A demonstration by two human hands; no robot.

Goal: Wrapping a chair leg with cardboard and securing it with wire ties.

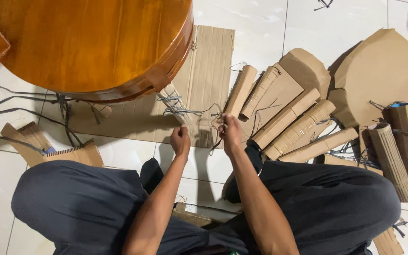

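I sit on the floor with my legs crossed, and the big round wooden table [86,42] is in front of me. One cardboard roll [174,105] sticks out from under the table's edge, with grey strap [185,112] wound around it. My left hand [181,140] is curled shut just below that roll, and I think it grips the strap, but I cannot see it well. My right hand [229,131] is closed too, and it pinches the strap end and pulls it tight. So this roll looks half tied. To the right of the table lie many finished rolls [298,127], rolled up. Flat cardboard pieces [383,71] lie further right of the table, not rolled yet. Loose straps [5,113] lie below the table on the left.
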